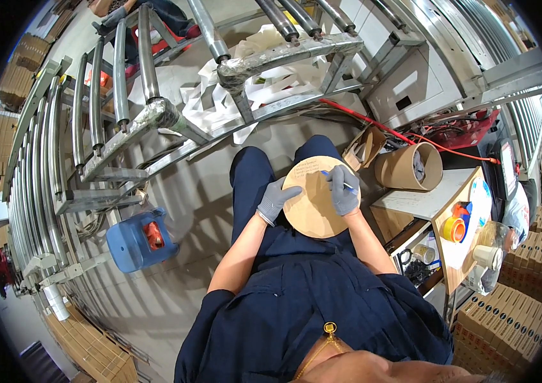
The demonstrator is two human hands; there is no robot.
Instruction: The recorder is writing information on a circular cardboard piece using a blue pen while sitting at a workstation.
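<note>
A round tan cardboard disc [316,207] rests on my lap, with several lines of handwriting near its far edge. My left hand [277,199], in a grey glove, grips the disc's left rim, thumb on top and the other fingers partly hidden. In my gloved right hand [342,190] is a blue and white pen [350,188], pinched between the fingers over the right part of the disc. The pen's tip is close to the written lines; whether it touches the surface I cannot tell.
A metal roller conveyor frame [245,64] curves ahead and left. A blue jug [140,241] stands on the floor at left. To my right are a cardboard drum [409,167], a red cable [373,121], and a worktop [411,191] with orange tape rolls [455,230]. Another person [156,19] sits far left.
</note>
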